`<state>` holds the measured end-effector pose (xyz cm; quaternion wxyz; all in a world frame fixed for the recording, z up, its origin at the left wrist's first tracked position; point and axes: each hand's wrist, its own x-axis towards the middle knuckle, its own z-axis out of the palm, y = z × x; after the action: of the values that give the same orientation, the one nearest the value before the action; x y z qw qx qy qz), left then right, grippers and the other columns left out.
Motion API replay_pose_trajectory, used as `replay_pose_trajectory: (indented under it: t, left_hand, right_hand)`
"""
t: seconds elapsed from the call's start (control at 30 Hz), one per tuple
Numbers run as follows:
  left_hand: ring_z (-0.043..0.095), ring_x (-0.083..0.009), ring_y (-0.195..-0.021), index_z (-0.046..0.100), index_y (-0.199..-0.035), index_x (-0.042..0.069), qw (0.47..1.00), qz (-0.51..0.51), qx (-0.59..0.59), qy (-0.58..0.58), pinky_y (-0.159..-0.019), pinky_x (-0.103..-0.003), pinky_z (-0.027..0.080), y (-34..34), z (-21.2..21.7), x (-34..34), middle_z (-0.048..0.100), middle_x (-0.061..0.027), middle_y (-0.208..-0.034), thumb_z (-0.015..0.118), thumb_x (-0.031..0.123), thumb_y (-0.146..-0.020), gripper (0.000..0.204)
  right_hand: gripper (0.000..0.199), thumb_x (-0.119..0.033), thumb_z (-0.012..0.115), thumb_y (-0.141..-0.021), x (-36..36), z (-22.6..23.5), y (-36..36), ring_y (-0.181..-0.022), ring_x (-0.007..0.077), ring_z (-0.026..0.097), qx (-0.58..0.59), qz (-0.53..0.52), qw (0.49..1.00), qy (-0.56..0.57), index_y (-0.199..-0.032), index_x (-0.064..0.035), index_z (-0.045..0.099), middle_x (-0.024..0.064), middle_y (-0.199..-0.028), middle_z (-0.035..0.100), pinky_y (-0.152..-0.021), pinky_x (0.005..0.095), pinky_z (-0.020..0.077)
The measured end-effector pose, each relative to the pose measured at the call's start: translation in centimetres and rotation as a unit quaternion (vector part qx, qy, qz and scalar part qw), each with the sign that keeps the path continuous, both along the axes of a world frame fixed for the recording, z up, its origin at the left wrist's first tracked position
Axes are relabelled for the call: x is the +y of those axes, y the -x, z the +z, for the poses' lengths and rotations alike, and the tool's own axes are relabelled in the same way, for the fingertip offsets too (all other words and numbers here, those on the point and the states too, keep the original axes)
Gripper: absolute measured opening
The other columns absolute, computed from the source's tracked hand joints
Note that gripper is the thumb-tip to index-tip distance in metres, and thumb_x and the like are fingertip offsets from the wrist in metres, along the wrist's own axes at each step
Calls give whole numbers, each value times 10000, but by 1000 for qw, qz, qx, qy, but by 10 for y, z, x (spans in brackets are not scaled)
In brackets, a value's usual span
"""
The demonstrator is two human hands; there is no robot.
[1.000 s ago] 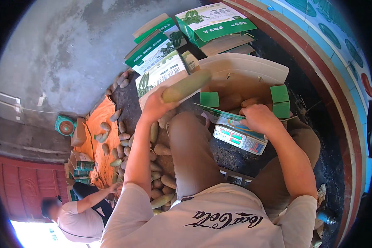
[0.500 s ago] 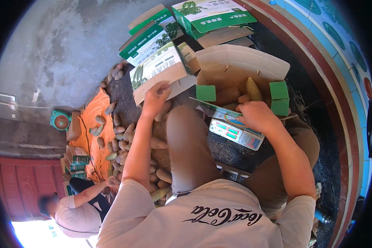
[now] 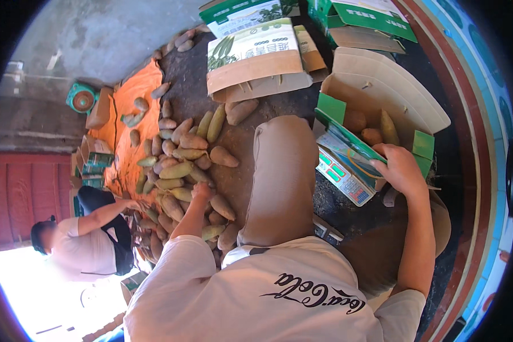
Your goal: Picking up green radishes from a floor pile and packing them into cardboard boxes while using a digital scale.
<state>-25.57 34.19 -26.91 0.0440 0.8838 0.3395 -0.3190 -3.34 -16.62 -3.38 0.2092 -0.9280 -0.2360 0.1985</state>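
Note:
My left hand (image 3: 201, 191) is down at the pile of soil-dusted green and brownish radishes (image 3: 174, 171) left of my knee. Its fingers are foreshortened against the pile, so their grip does not show. On the right, my right hand (image 3: 402, 168) grips the green-edged near flap of an open cardboard carton (image 3: 382, 74), thumb on one side. Inside the carton lie a few radishes (image 3: 389, 126). Partly under the carton sits a digital scale (image 3: 343, 176) with green displays and a keypad, tilted toward me.
Another open carton (image 3: 253, 57) lies ahead on the dark floor, with more green-and-white cartons (image 3: 376, 20) behind. An orange sheet (image 3: 134, 114) spreads along the left. Beyond it, a co-worker (image 3: 91, 239) reaches to the pile. A tiled wall edge runs along the right.
My left hand has gone from the left carton down to the radish pile. My view has swung left. The right hand stays at the carton's near flap.

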Motion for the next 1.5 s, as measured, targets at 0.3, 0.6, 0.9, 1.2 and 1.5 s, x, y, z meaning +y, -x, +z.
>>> replay_pose_trajectory:
  t: [0.3,0.6,0.9,1.2,1.5]
  left_hand:
    - [310,-254,-1270,495,-1235,190,994,13,77,-74,-1019,-424,305,57,6,-22,400,-62,-1322,539,222,-787,451]
    - [226,-257,-1327,467,-1256,194,994,51,34,-87,-1028,-438,288,48,16,-4,253,-56,-1430,594,198,-744,528]
    - [243,-263,-1319,430,-1278,215,989,-1,74,-126,-1012,-463,300,61,2,16,274,-49,-1419,650,223,-713,606]
    - [208,-237,-1338,295,-1371,253,981,146,78,-104,-1027,-486,271,51,19,62,253,-35,-1433,622,225,-742,710]
    - [221,-301,-1317,351,-1315,250,977,93,140,-134,-1027,-529,254,37,7,70,278,-77,-1372,606,180,-742,631]
  right_hand:
    - [287,-198,627,-751,-1,-6,-2,-865,353,577,-27,-8,999,-20,-974,-18,603,180,-899,619,-766,416,442]
    - [301,-164,633,-742,-3,-7,-3,-872,358,578,-14,-18,999,-30,-995,-8,592,203,-915,612,-766,401,443]
    - [301,-130,639,-736,1,-3,-3,-878,352,583,-6,-15,999,-41,-999,6,587,201,-926,612,-772,387,446]
    - [320,-108,651,-725,1,0,-4,-894,318,602,37,-41,997,-57,-1014,12,583,192,-951,619,-787,370,451]
    - [345,-90,653,-724,1,-2,-6,-929,299,595,62,-66,995,-44,-1044,11,573,175,-996,615,-819,357,442]
